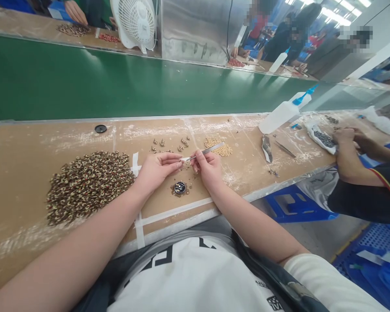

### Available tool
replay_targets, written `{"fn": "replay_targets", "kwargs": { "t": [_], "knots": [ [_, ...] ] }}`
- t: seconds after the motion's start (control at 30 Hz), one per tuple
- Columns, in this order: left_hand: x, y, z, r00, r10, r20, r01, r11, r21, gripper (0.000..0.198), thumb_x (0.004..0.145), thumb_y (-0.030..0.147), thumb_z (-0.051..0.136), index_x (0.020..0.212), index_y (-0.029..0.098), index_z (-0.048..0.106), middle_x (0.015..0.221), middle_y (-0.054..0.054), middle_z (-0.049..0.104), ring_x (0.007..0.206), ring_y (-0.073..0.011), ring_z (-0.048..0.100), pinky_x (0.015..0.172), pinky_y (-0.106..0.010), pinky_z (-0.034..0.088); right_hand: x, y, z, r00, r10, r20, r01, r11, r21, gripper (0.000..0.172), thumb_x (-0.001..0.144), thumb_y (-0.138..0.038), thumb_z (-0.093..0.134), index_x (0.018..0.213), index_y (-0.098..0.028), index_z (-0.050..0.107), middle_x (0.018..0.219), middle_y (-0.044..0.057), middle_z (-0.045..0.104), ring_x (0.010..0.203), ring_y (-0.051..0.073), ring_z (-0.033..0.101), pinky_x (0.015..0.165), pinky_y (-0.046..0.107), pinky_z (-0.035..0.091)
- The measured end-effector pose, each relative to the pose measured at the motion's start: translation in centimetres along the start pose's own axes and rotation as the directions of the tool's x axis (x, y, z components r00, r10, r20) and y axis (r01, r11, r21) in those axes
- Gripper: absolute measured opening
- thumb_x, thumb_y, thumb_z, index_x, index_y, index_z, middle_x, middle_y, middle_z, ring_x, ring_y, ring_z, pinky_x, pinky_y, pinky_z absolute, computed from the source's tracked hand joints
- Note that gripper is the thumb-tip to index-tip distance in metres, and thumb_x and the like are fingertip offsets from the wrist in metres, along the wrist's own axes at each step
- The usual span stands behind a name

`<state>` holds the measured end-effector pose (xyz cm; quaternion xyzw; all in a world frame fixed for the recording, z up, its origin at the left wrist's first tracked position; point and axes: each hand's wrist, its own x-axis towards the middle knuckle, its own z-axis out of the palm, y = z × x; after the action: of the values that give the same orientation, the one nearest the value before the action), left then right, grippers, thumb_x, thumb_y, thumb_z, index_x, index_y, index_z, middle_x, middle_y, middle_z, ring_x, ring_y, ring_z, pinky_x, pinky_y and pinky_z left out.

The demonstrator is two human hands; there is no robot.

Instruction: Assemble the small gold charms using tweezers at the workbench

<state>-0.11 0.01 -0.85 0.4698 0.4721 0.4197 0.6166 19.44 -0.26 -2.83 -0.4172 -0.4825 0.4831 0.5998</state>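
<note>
My right hand point(208, 167) is closed on a pair of metal tweezers point(205, 151) whose tips point left, toward my left hand point(157, 169). The fingertips of my left hand are pinched together at the tweezer tips, on something too small to name. Both hands hover over a brown work table point(26, 160). Just below them lies a small round black part point(180, 187). A little heap of pale beads point(218, 147) sits right behind the tweezers. Several small brown parts point(169, 145) lie scattered behind my left hand.
A large heap of brown and cream parts point(87, 184) covers the table to my left. A green conveyor belt point(117, 82) runs behind the table. A white squeeze bottle point(284, 113) lies at the right, near another person's hands point(346, 138). A white fan point(134, 21) stands beyond the belt.
</note>
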Motion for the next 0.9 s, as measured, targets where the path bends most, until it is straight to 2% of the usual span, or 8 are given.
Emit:
{"fn": "replay_targets", "kwargs": {
  "t": [0.13, 0.27, 0.4, 0.57, 0.9],
  "knots": [
    [0.14, -0.45, -0.07, 0.999, 0.037, -0.017, -0.036, 0.998, 0.056, 0.046, 0.068, 0.045, 0.103, 0.103, 0.021, 0.087, 0.095, -0.009, 0.087, 0.091, -0.0239, 0.08, 0.095, -0.042, 0.066, 0.05, 0.01, 0.08, 0.999, 0.033, -0.001, -0.033, 0.999, 0.009, 0.053, 0.088, -0.071, 0.083, 0.078, -0.02, 0.075, 0.064, 0.001, 0.071, 0.045, 0.009, 0.051, 0.045, 0.023, 0.04],
    [0.22, -0.66, -0.04, 0.998, 0.054, -0.036, -0.052, 0.998, 0.039, 0.042, 0.067, 0.044, 0.104, 0.096, 0.02, 0.085, 0.093, -0.008, 0.085, 0.085, -0.0216, 0.078, 0.085, -0.037, 0.065, 0.15, 0.11, 0.05, 0.998, 0.056, -0.005, -0.056, 0.998, 0.031, 0.055, 0.085, -0.073, 0.084, 0.077, -0.02, 0.075, 0.063, 0.0, 0.071, 0.044, 0.008, 0.05, 0.044, 0.023, 0.04],
    [0.2, -0.65, 0.16, 0.995, 0.077, -0.06, -0.076, 0.997, 0.017, 0.04, 0.066, 0.043, 0.104, 0.093, 0.02, 0.085, 0.093, -0.008, 0.085, 0.083, -0.0209, 0.078, 0.081, -0.034, 0.065, 0.16, -0.07, 0.09, 0.998, 0.067, -0.003, -0.067, 0.996, 0.055, 0.052, 0.085, -0.071, 0.085, 0.077, -0.02, 0.076, 0.064, 0.0, 0.071, 0.044, 0.008, 0.052, 0.043, 0.023, 0.04],
    [0.24, -0.64, 0.4, 0.991, 0.108, -0.081, -0.107, 0.994, 0.014, 0.039, 0.065, 0.042, 0.104, 0.091, 0.02, 0.085, 0.092, -0.009, 0.085, 0.085, -0.0234, 0.08, 0.085, -0.037, 0.067, -0.03, -0.47, 0.27, 0.995, 0.102, -0.01, -0.101, 0.994, 0.047, 0.05, 0.086, -0.07, 0.084, 0.078, -0.021, 0.075, 0.064, 0.0, 0.071, 0.045, 0.008, 0.052, 0.044, 0.025, 0.042],
    [0.18, -0.69, 0.41, 0.988, 0.118, -0.095, -0.114, 0.992, 0.047, 0.037, 0.067, 0.041, 0.104, 0.092, 0.021, 0.085, 0.094, -0.009, 0.086, 0.09, -0.0257, 0.081, 0.093, -0.041, 0.066, 0.05, -0.27, 0.14, 0.997, 0.078, 0.002, -0.078, 0.995, 0.054, 0.046, 0.09, -0.066, 0.083, 0.08, -0.021, 0.078, 0.066, 0.0, 0.073, 0.044, 0.008, 0.053, 0.044, 0.024, 0.038]
  ]
}}
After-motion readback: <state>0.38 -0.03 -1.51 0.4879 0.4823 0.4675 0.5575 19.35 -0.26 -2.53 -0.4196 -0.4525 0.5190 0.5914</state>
